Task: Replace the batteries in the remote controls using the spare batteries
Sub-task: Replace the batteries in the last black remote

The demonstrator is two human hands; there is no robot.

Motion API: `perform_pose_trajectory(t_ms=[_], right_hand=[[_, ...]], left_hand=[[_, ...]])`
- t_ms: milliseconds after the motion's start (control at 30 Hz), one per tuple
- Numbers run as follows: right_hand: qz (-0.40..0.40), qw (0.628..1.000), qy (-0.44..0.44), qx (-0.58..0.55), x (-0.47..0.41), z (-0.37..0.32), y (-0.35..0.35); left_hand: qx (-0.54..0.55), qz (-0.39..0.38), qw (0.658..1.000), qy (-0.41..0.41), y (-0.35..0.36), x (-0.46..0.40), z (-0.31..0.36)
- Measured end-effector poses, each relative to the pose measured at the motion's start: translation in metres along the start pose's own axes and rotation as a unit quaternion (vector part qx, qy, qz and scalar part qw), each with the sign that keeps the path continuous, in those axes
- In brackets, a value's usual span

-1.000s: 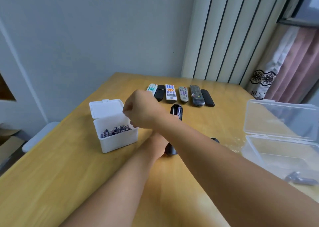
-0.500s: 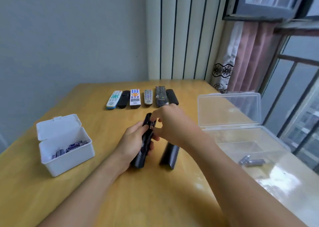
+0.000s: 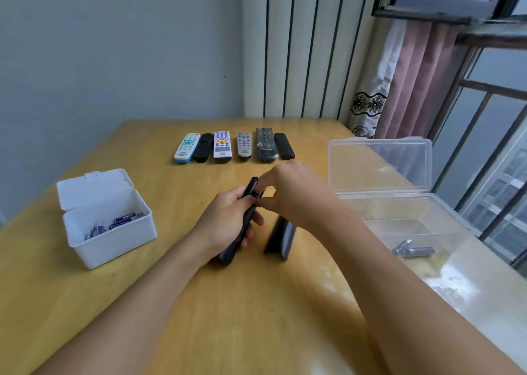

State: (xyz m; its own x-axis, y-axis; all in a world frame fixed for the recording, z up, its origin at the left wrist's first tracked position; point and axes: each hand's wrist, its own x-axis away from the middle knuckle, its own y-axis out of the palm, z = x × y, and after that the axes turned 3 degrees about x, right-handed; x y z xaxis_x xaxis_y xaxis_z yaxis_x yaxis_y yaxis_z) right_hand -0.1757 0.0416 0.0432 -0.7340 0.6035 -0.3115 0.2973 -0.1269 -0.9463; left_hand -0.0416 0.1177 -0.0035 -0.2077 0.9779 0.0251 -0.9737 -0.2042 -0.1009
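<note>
Fingers (image 3: 247, 201) of our left hand (image 3: 225, 226) curl around a black remote (image 3: 244, 220), tilted off the tabletop (image 3: 199, 303). Our right hand (image 3: 293, 192) pinches at its open top end; what it pinches we cannot tell. Just right of the fingers lies the black battery cover (image 3: 281, 236). Left sits a white box (image 3: 108, 243) of spare batteries (image 3: 119, 222); right, a clear box (image 3: 399, 215) holding used batteries (image 3: 413, 249). Beyond, six remotes (image 3: 233, 146) lie in a row.

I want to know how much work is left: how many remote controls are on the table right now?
7. Six lie in a row at the far side: white-and-teal, black, white, grey, dark wrapped, black. The seventh is held in the left hand.
</note>
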Motion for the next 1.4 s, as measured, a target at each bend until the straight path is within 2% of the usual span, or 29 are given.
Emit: perform_pose_trajectory(t_ms=[267,400,867,1267,1400], right_hand=[[0.032,0.995,0.032,-0.088,0.002,-0.001,0.005],[0.038,0.994,0.035,-0.091,0.002,0.002,0.006],[0.032,0.999,0.012,-0.032,0.006,-0.001,0.005],[0.05,0.997,0.037,-0.04,0.004,-0.011,0.019],[0.076,0.992,0.056,-0.082,0.001,-0.008,0.021]], left_hand=[[0.053,-0.004,0.998,-0.018,-0.01,0.003,0.001],[0.084,-0.011,0.996,-0.034,-0.011,0.004,0.002],[-0.047,0.005,0.999,-0.014,-0.006,0.007,0.003],[-0.013,0.028,0.999,-0.019,-0.006,0.002,0.001],[0.017,0.017,0.999,-0.021,-0.006,0.002,0.001]])
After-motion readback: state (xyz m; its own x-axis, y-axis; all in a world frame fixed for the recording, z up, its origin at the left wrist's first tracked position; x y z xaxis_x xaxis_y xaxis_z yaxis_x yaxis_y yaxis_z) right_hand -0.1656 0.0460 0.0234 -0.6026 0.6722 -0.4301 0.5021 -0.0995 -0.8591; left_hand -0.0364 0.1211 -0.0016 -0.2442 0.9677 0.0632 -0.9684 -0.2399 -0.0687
